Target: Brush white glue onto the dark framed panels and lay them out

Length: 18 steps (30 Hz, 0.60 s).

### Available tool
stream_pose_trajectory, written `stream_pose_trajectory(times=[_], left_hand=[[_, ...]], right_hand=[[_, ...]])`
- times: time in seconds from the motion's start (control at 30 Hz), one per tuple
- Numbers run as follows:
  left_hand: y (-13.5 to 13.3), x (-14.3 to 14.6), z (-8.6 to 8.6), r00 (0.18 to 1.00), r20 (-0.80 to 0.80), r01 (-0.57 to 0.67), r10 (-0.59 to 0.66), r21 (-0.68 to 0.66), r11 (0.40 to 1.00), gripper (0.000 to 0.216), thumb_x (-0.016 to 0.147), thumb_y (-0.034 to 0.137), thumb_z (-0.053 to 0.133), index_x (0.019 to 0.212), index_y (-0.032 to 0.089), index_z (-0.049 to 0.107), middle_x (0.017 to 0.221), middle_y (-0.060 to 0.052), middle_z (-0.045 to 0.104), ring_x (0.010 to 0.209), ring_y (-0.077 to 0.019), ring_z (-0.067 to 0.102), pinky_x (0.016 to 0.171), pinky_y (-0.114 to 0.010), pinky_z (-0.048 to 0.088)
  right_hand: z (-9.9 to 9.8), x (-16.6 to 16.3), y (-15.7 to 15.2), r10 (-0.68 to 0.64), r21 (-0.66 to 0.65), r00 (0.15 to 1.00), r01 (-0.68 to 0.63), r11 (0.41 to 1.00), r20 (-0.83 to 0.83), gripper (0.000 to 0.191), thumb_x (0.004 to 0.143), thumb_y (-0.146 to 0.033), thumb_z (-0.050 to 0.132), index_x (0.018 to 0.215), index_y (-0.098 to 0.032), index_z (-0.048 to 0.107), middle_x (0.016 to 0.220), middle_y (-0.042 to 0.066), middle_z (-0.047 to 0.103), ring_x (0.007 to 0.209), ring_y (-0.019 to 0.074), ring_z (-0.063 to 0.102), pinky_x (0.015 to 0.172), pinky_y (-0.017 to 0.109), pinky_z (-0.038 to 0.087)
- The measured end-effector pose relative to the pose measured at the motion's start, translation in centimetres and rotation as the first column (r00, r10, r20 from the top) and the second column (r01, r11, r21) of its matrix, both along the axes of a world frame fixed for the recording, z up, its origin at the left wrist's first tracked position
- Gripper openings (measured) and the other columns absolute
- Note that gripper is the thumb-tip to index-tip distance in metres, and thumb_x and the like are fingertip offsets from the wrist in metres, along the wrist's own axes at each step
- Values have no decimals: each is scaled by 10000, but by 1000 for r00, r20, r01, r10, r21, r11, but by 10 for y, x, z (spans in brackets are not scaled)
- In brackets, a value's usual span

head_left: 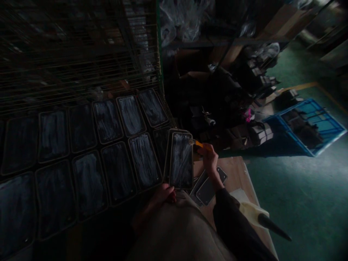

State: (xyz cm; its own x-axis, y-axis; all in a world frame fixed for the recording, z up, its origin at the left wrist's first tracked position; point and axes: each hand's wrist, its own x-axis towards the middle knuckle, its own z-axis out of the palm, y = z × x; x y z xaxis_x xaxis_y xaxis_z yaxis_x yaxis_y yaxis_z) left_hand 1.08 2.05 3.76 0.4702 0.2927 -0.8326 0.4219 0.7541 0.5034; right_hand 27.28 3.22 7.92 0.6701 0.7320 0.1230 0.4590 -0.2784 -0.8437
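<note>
My right hand (210, 158) is closed round the orange handle of a brush (198, 143). The brush's head touches the upper right corner of a dark rectangular panel (181, 161) with rounded corners, streaked with a whitish coat. My left hand (166, 193) grips this panel at its lower left corner, fingers curled under the edge. Another panel lies partly hidden beneath it. To the left, several coated panels (144, 159) lie in two rows. Below my right wrist, several grey panels (210, 186) overlap on a wooden board.
A pale bottle with a dark pointed nozzle (255, 214) lies on the wooden tabletop (239, 170) at right. Behind stand a green-framed wire rack (159, 47) and dark stacked goods. A blue crate (312, 127) stands on the green floor.
</note>
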Motion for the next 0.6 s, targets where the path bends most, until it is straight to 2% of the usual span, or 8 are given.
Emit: stream_pose_trajectory(times=[0.1, 0.27, 0.43, 0.5, 0.6], left_hand=[[0, 1, 2, 1000, -13, -8, 8, -19, 1000, 322, 772, 450, 609, 683, 154, 518, 565, -6, 618, 505, -139, 616, 511, -241, 446], [0, -1, -2, 1000, -10, 7, -7, -26, 1000, 356, 773, 477, 615, 655, 151, 533, 538, -18, 617, 488, -133, 598, 506, -235, 440], [0, -4, -10, 1000, -20, 9, -9, 0, 1000, 399, 712, 542, 654, 712, 158, 545, 578, -5, 625, 478, -136, 592, 469, -235, 416], [1, -6, -11, 997, -65, 44, -43, 24, 999, 411, 696, 548, 653, 746, 155, 544, 575, 11, 611, 452, -123, 568, 445, -227, 388], [2, -10, -14, 984, -107, 156, -145, 100, 983, 387, 713, 531, 610, 764, 150, 558, 566, 23, 595, 432, -111, 536, 436, -225, 358]], right_hand=[[1, 4, 10, -13, 61, 1000, 13, 998, 0, 347, 958, -446, 405, 1102, -176, 569, 738, 26, 697, 675, 177, 684, 638, 266, 532], [2, 5, 12, 86, 42, 994, -90, 995, 72, 299, 950, -392, 431, 1117, -190, 577, 782, 24, 700, 718, 172, 685, 645, 251, 521], [-1, 20, 18, 40, 122, 998, -45, 992, 44, 331, 948, -301, 357, 1208, -216, 542, 925, 30, 692, 765, 151, 672, 701, 271, 536], [-7, 23, 22, 74, 46, 995, -77, 996, 64, 344, 919, -242, 349, 1199, -217, 547, 893, 26, 693, 737, 150, 664, 674, 259, 518], [-23, 23, 30, 82, -160, 987, -59, 985, 141, 298, 851, -204, 413, 1092, -199, 589, 780, 33, 684, 669, 173, 639, 604, 249, 452]])
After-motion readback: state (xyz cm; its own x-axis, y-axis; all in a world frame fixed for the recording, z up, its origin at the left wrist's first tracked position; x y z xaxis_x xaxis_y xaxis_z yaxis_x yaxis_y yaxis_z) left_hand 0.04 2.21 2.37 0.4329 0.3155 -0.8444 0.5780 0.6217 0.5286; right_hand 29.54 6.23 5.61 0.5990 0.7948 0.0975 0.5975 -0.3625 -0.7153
